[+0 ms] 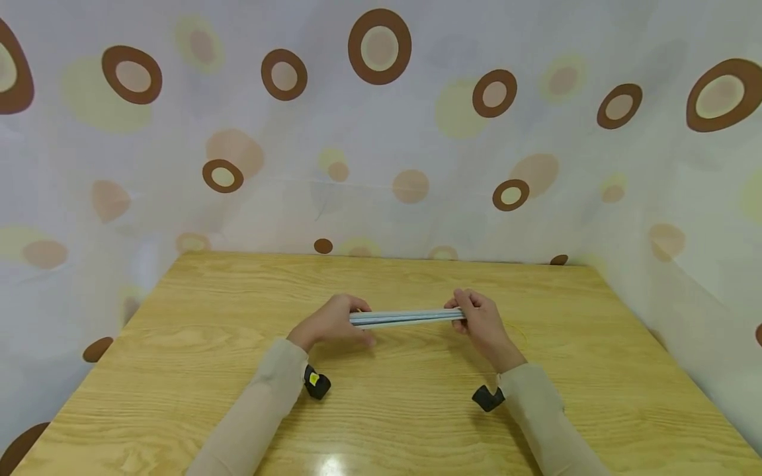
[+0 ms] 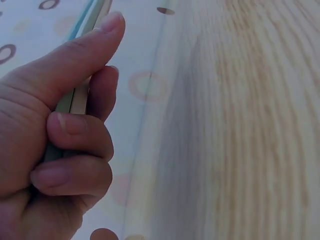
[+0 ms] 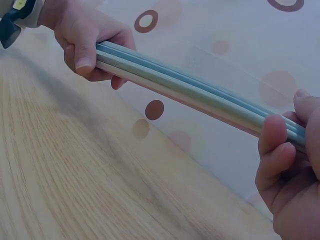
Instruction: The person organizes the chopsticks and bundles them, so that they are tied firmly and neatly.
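Note:
A bundle of slim chopsticks [image 1: 407,318], in pale blue, green and beige, is held level above the table between both hands. The left hand [image 1: 333,320] grips one end; in the left wrist view, its thumb lies along the chopsticks [image 2: 81,100] and the other fingers curl round them. At the opposite end, the right hand [image 1: 483,330] pinches the bundle between thumb and fingers. The right wrist view has the left hand [image 3: 90,45] at upper left and the right hand [image 3: 295,170] at lower right. The ends inside the hands are hidden.
A thin yellow loop [image 1: 522,334] shows beside the right wrist. The wood-grain table [image 1: 393,410] reaches back to a white sheet [image 1: 357,211] patterned with brown rings. Black wrist devices [image 1: 317,385] sit at both cuffs.

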Demonstrator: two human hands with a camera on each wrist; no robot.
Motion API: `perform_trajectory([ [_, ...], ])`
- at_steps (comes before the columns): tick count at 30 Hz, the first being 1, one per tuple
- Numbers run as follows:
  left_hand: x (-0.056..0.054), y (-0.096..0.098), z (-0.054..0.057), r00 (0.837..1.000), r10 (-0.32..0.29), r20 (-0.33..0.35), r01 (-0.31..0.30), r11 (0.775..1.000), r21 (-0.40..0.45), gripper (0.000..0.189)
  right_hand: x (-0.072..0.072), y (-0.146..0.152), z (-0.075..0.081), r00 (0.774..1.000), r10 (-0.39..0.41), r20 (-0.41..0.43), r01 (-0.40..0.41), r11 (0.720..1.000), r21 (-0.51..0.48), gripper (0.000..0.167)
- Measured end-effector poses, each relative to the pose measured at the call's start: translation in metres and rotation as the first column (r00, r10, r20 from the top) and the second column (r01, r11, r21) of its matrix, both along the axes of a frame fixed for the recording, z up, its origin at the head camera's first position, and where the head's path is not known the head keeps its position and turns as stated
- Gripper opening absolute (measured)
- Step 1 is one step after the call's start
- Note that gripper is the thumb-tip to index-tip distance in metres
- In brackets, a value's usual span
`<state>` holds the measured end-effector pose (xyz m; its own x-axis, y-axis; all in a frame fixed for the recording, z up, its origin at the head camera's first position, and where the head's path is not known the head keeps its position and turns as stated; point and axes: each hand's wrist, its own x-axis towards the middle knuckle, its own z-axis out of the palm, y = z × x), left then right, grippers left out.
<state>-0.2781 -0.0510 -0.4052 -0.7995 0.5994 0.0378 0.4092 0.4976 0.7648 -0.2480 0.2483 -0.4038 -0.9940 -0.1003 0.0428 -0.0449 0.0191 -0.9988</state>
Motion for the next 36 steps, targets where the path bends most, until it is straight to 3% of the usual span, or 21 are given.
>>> perform_trajectory([
  [9, 0.000, -0.003, 0.005, 0.991, 0.052, 0.125, -0.066, 0.991, 0.112, 0.042, -0.002, -0.001, 0.001, 0.998, 0.017, -0.068, -0.008, 0.992, 0.129, 0.036],
  [18, 0.001, -0.002, 0.005, 0.987, -0.006, 0.159, -0.012, 0.993, 0.114, 0.028, -0.002, 0.001, 0.000, 0.998, 0.018, -0.056, -0.010, 0.990, 0.137, 0.032],
  [23, 0.001, 0.001, 0.005, 0.992, -0.021, 0.125, 0.005, 0.992, 0.128, 0.023, 0.000, 0.005, 0.002, 0.998, -0.004, -0.064, 0.013, 0.989, 0.151, 0.036],
  [31, 0.000, 0.006, 0.005, 0.998, 0.023, 0.058, -0.033, 0.984, 0.175, 0.018, 0.004, 0.011, 0.014, 0.998, 0.011, -0.057, -0.007, 0.997, 0.081, 0.033],
  [36, -0.001, 0.005, 0.006, 0.996, 0.031, 0.082, -0.047, 0.977, 0.207, 0.018, 0.007, 0.016, 0.018, 0.996, 0.056, -0.075, -0.053, 0.998, 0.044, 0.032],
])
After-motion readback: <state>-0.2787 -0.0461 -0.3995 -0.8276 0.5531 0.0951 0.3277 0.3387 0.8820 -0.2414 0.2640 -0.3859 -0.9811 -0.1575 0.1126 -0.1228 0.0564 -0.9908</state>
